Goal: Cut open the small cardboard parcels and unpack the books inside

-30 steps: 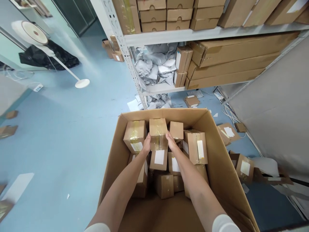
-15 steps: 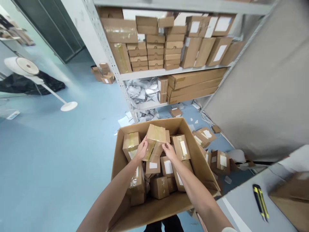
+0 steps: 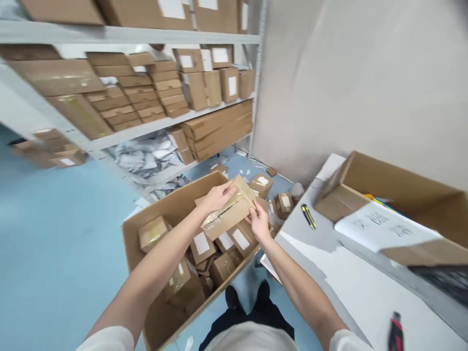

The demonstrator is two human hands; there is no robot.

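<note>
Both my hands hold one small taped cardboard parcel (image 3: 230, 212) in the air above a big open carton (image 3: 164, 209) on the floor. My left hand (image 3: 217, 196) grips its upper left side. My right hand (image 3: 259, 222) grips its lower right end. The parcel is tilted, with shiny clear tape along its top. Inside the big carton lie several similar small parcels (image 3: 199, 243) with white labels, loosely piled.
A white table (image 3: 351, 273) stands to the right with an open cardboard box (image 3: 395, 195), a yellow-black utility knife (image 3: 308, 216) and a red-black cutter (image 3: 395, 334). Metal shelving (image 3: 120, 131) full of boxes stands behind. Loose parcels (image 3: 283, 201) lie on the blue floor.
The parcel has come up out of the carton and is held higher. My view has swung to the right, so the table and the open box have come into sight.
</note>
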